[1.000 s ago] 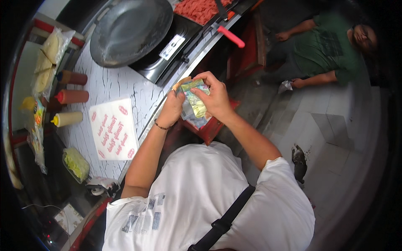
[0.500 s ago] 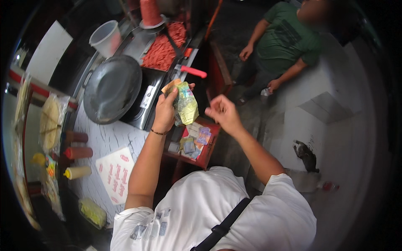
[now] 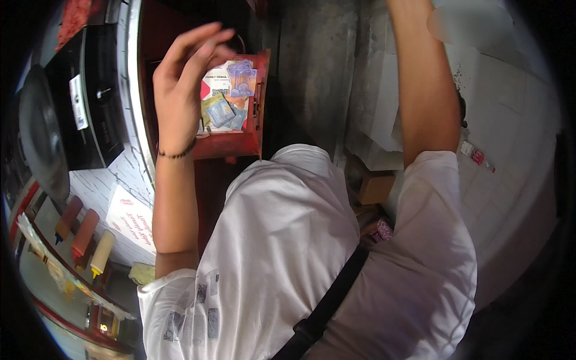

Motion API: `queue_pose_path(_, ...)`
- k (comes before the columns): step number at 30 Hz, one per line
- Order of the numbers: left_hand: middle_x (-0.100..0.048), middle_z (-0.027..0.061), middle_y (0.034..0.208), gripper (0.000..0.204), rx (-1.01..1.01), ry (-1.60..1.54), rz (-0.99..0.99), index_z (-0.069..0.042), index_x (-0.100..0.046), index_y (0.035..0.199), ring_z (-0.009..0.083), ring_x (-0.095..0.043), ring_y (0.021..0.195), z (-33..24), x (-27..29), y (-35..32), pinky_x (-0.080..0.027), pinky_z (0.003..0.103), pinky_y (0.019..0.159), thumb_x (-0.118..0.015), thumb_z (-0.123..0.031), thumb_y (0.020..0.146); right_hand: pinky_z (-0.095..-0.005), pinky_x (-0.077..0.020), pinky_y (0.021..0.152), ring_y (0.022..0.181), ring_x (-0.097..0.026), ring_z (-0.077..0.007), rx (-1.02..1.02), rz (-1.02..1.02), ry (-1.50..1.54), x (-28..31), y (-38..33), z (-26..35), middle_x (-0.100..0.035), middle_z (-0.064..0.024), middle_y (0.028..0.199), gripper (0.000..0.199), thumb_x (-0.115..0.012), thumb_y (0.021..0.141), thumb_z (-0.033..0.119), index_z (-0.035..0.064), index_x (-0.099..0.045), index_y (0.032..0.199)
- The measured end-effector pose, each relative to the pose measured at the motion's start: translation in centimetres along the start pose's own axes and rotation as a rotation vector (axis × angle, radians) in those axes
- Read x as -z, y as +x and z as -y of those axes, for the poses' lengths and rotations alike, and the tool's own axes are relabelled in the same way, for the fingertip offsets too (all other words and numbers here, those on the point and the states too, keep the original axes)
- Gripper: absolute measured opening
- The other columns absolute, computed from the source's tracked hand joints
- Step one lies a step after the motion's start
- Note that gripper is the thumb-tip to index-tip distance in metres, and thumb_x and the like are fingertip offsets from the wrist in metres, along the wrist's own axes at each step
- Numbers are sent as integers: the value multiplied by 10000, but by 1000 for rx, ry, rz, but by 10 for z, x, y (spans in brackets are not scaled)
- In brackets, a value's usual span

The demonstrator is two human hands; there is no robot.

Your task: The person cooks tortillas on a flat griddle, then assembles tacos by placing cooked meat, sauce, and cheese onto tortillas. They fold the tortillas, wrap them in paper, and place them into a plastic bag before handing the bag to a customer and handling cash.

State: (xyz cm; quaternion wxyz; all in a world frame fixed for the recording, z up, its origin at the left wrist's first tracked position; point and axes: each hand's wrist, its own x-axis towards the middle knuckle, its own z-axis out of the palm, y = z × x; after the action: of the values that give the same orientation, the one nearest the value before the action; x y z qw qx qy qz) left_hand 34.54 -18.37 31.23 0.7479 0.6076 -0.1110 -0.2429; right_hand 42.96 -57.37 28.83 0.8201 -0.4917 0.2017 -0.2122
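Observation:
My left hand (image 3: pixel 180 90) hovers at the left side of a red wooden drawer (image 3: pixel 231 144), fingers loosely spread and nothing seen between them. Inside the drawer lie purple banknotes (image 3: pixel 242 78), a bluish note (image 3: pixel 219 111) and other loose notes, over a white printed paper (image 3: pixel 216 79). My right forearm (image 3: pixel 425 84) stretches up past the top edge of the picture, so the right hand and anything in it are out of sight.
To the left, a black stove (image 3: pixel 99 114) and a dark pan (image 3: pixel 45 135) stand by a marbled counter (image 3: pixel 90 186). A printed paper sheet (image 3: pixel 133 219), a red sauce bottle (image 3: pixel 86 234) and a yellow-capped bottle (image 3: pixel 103 252) are nearer. A cardboard box (image 3: pixel 377 187) sits low on the right.
My view has swung right. The left hand no longer shows the banknotes it held and is now beside the drawer. The right arm has reached forward, its hand leaving the picture.

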Motion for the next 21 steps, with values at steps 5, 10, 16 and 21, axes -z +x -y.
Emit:
queue_pose_path(5,-698,155,1098,257,167,20,-154,49,-612,1207,150,-640,898,40,40,-27,-507,287,865,-525,-76,1000,-261,-377,478,598,-475,-127,2,-1,70,41,71,-23,-614,-8,810,188,-447,1009,74,116,-628,1034)
queue_pose_path(10,-671,50,952,179,173,152,-310,15,-643,1059,114,-598,845,40,53,-51,-488,275,804,-547,-88,949,-308,-449,570,741,-554,-150,-39,-179,15,25,76,-24,-628,-25,909,106,-509,1018,152,106,-601,1044)
queue_pose_path(16,-705,83,986,170,145,81,-399,17,-633,1105,121,-626,850,0,44,-71,-498,266,798,-569,-48,962,-326,-451,623,779,-546,-185,-110,-93,35,15,97,-10,-588,-69,959,185,-576,1000,219,72,-557,1110)
queue_pose_path(21,-705,82,972,181,99,-53,-273,9,-630,1136,109,-635,822,-28,63,-135,-510,272,785,-572,-56,977,-442,-399,1097,1236,-523,-302,-190,9,-184,59,94,-23,-551,-217,1344,468,-394,1057,285,71,-444,1471)
